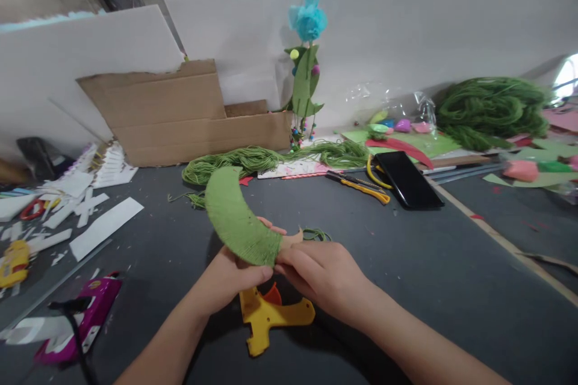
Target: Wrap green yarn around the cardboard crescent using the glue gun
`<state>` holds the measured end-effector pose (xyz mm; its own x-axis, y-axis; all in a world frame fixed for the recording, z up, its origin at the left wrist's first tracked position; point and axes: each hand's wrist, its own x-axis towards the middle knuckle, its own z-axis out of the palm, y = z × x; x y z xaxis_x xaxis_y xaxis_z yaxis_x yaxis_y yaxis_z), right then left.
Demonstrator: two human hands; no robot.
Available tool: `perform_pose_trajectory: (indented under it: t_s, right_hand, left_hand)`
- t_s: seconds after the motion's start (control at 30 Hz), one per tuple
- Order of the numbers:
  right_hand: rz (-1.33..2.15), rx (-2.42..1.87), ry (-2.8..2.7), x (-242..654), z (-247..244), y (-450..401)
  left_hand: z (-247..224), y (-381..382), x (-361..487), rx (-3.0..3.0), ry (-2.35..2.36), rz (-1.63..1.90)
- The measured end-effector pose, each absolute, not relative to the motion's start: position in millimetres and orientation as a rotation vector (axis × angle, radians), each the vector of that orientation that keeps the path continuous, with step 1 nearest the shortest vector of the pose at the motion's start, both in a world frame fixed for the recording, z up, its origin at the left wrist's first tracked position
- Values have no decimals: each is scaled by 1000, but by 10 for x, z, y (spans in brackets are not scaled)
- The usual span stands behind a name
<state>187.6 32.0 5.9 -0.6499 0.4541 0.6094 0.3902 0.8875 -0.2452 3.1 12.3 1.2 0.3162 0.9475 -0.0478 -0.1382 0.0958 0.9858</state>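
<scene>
Landmark: the yellow glue gun (pixel 291 314), lying on the dark counter (pixel 406 264).

Green crescent (pixel 239 216) is sitting just beyond the glue gun, held up in both hands, broad tip pointing away and leftward. Strands are wrapping most of it; a bare tan end (pixel 291 241) is showing at the narrow tip.

Left hand (pixel 226 280): grip is closing around the lower edge of the crescent, thumb in front, fingers supporting behind. Right hand (pixel 329 280): grip is pinching narrow at the bare end and the last wraps. Cannot tell whether a strand is running between those fingertips.

Loose green yarn (pixel 318 234) is lying beyond the glue gun, just past the right knuckles. A larger yarn bundle (pixel 230 161) is stretching farther beyond. Beyond and right of the gun, a yellow-handled cutter (pixel 365 188) is resting beside a black phone (pixel 409 180). A purple glue gun (pixel 97 310) is lying well left of it.

Risks, my judgement: wraps may be riding close to the taper, so a slack pinch could be letting them slide off or spread. Hard squeezing could be creasing the bare end. Loose yarn could be snagging on the right fingers. Wrists are hovering near the glue gun; a low sweep could be knocking it. Heat: cannot tell.
</scene>
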Motion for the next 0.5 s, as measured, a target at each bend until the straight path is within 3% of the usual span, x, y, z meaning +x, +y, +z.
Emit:
perform_pose_trajectory:
  t_s: [0.27,0.5]
  right_hand:
    - [74,-616,-2409,1916,85,368]
    - [309,-794,-2378,1914,116,369]
  left_hand:
    - [96,95,38,1056,897,927]
    - [35,110,-22,995,864,953]
